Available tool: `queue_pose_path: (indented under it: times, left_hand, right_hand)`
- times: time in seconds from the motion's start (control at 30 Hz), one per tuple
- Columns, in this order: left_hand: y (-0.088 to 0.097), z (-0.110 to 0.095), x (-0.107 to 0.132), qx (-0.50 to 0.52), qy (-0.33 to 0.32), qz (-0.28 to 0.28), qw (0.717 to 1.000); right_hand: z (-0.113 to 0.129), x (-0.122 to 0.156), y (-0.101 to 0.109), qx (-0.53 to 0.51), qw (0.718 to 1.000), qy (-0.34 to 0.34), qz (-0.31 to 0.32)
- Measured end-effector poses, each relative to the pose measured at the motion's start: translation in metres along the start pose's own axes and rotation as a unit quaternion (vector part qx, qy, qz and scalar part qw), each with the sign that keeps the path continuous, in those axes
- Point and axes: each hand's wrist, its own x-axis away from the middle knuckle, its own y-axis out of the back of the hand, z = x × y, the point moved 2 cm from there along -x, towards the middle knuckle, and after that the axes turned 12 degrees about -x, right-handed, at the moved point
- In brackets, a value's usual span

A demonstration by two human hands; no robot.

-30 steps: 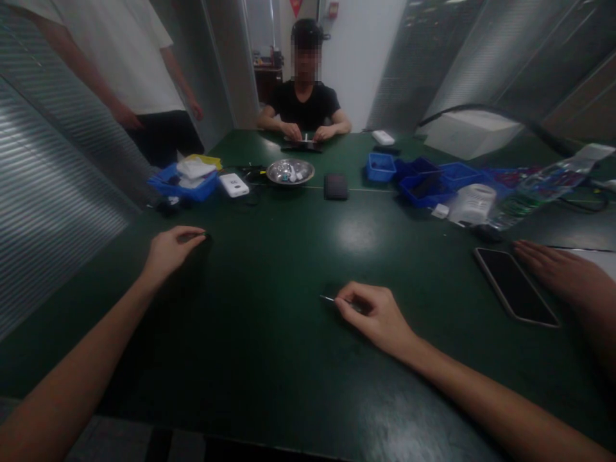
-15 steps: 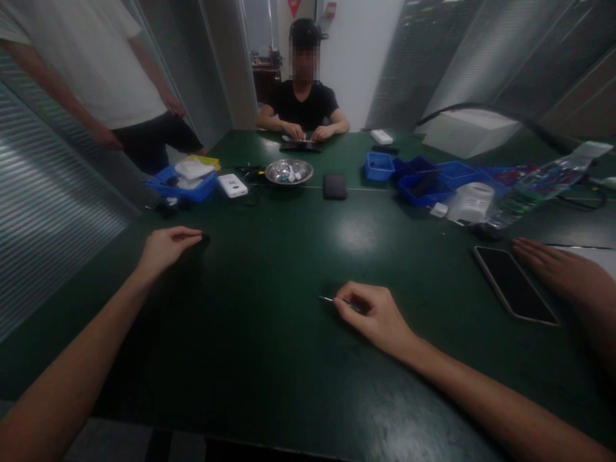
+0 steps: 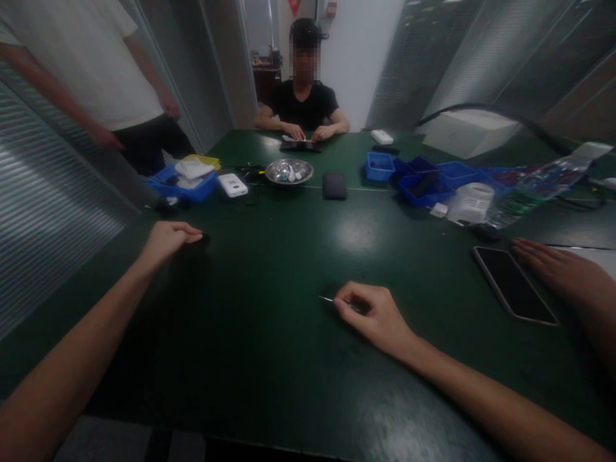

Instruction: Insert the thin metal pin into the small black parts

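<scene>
My left hand [image 3: 166,240] rests on the green table [image 3: 269,359] at the left, its fingers together and touching a small dark object [image 3: 205,237] at the fingertips. My right hand [image 3: 378,317] lies near the middle of the table, fingers curled in a pinch on a thin metal tool [image 3: 328,299] whose tip points left. What the dark object is, I cannot make out.
Another person's hand [image 3: 558,269] lies beside a dark phone [image 3: 514,285] at the right. Further back are blue trays [image 3: 423,183], a metal bowl [image 3: 289,171], a black case [image 3: 335,185], a white device [image 3: 233,185]. A person sits opposite; another stands at the left.
My left hand has slid a little away from me with the small dark object at its fingertips. My right hand has stayed put. The standing person has shifted left.
</scene>
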Motion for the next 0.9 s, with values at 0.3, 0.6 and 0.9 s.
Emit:
queue_pose_path:
  times: [0.3,0.6,0.9]
  left_hand:
    - [-0.005,-0.022,0.045,-0.265,-0.251,-0.117,0.924]
    - [-0.053,-0.084,0.098,-0.115,-0.361,0.013,0.925]
    - [-0.128,-0.174,0.187,0.004,-0.480,0.143,0.866]
  right_hand:
    - [0.001,0.000,0.000,0.002,1.000,0.002,0.003]
    - [0.000,0.001,0.000,0.003,1.000,-0.007,0.002]
    - [0.001,0.000,0.000,0.022,0.999,0.018,0.024]
